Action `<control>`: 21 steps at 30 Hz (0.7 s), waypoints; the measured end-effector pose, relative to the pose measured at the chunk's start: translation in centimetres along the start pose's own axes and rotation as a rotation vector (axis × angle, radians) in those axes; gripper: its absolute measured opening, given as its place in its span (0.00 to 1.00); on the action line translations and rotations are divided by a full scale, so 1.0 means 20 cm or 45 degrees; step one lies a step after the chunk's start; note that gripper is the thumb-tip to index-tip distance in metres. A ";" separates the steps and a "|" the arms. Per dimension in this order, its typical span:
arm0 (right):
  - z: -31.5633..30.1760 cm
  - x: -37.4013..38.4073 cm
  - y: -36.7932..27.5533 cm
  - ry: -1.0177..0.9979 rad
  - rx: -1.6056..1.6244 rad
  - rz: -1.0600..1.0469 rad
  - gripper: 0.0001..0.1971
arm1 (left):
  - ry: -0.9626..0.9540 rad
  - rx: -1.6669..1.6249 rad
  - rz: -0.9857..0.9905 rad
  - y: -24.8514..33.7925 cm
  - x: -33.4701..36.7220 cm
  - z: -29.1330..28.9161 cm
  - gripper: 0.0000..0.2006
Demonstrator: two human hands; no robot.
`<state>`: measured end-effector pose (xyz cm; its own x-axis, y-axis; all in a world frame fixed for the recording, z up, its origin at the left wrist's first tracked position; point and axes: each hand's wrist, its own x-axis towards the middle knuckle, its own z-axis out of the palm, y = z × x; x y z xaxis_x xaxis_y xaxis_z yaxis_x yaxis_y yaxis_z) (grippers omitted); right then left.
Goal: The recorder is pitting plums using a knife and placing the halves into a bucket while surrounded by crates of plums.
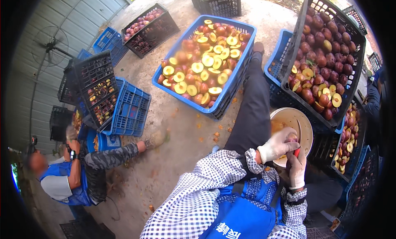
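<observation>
My left hand (275,147), in a white glove, grips a reddish plum (292,138) over a pale bucket (307,125). My right hand (297,168), also gloved, is closed round the red handle of a knife (299,131). Its curved blade points up and away from me, beside the plum. Whether the blade touches the fruit I cannot tell. Wet yellowish bits lie inside the bucket. Ahead of me, a blue crate (158,79) is full of halved plums (205,76) with yellow flesh.
A tilted black crate (286,74) of whole and cut plums rests on a blue crate (274,68) at the right. More crates stand behind. Fruit scraps dot the concrete floor (177,144). On the left, a person (62,177) sits beside stacked crates (130,109); a fan (50,45) hangs behind.
</observation>
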<state>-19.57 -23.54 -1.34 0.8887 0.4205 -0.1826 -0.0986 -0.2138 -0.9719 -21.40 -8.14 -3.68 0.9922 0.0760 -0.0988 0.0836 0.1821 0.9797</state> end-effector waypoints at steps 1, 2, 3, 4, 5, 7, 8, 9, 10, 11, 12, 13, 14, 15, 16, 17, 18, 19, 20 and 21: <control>-0.01 -0.01 -0.11 -0.035 0.197 0.234 0.10 | -0.051 0.068 0.098 0.03 0.00 -0.01 0.25; -0.01 -0.04 -0.22 -0.079 0.135 0.320 0.07 | -0.091 -0.023 0.127 0.09 -0.03 -0.04 0.24; 0.00 -0.05 -0.26 -0.095 0.118 0.278 0.06 | -0.056 0.026 0.175 0.13 -0.05 -0.06 0.24; 0.00 -0.05 -0.30 -0.126 0.110 0.232 0.05 | -0.039 0.112 0.193 0.19 -0.07 -0.08 0.24; 0.00 -0.05 -0.33 -0.161 0.008 0.181 0.05 | -0.061 -0.059 -0.008 0.25 -0.09 -0.09 0.25; -0.01 -0.05 -0.32 -0.169 -0.137 -0.027 0.07 | -0.101 -0.422 -0.119 0.27 -0.09 -0.10 0.28; -0.01 -0.04 -0.29 -0.069 -0.274 -0.113 0.08 | -0.157 -0.533 -0.193 0.29 -0.08 -0.10 0.29; -0.02 -0.04 -0.23 -0.006 -0.519 -0.277 0.09 | -0.175 -0.530 -0.213 0.24 -0.06 -0.09 0.29; -0.03 -0.05 -0.21 0.083 -0.580 -0.330 0.09 | -0.179 -0.501 -0.219 0.22 -0.04 -0.06 0.28; -0.02 -0.04 -0.20 0.156 -0.640 -0.397 0.10 | -0.167 -0.466 -0.209 0.20 -0.03 -0.05 0.26; -0.03 -0.03 -0.17 0.210 -0.745 -0.577 0.10 | -0.136 -0.399 -0.200 0.25 -0.05 -0.03 0.24; -0.03 -0.03 -0.12 0.254 -0.852 -0.760 0.09 | -0.066 -0.228 -0.040 0.23 -0.03 -0.02 0.24; -0.01 -0.05 -0.09 0.270 -0.949 -0.947 0.10 | 0.030 -0.057 0.116 0.20 -0.03 -0.05 0.23; -0.01 -0.10 -0.11 0.090 -0.293 -0.565 0.10 | 0.115 0.114 0.271 0.20 -0.02 -0.07 0.23; -0.02 -0.16 -0.16 -0.087 0.353 -0.166 0.10 | 0.114 -0.107 0.074 0.24 -0.03 -0.14 0.23; -0.01 -0.19 -0.16 -0.121 0.465 -0.072 0.11 | 0.045 -0.344 -0.053 0.26 -0.04 -0.21 0.27; -0.02 -0.21 -0.16 -0.148 0.569 0.024 0.12 | -0.030 -0.443 -0.013 0.26 -0.05 -0.21 0.31; -0.03 -0.21 -0.17 -0.177 0.667 0.110 0.14 | -0.104 -0.542 0.028 0.27 -0.05 -0.20 0.36; -0.01 -0.18 -0.16 -0.123 0.525 0.039 0.13 | -0.133 -0.599 0.008 0.25 -0.05 -0.18 0.37; 0.02 -0.17 -0.17 -0.057 0.440 0.003 0.12 | -0.163 -0.655 -0.013 0.23 -0.06 -0.17 0.38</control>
<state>-22.37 -23.97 2.44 0.8685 0.4603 -0.1840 -0.2533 0.0928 -0.9629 -22.49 -4.00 0.36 0.9976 -0.0430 -0.0539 0.0689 0.6423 0.7634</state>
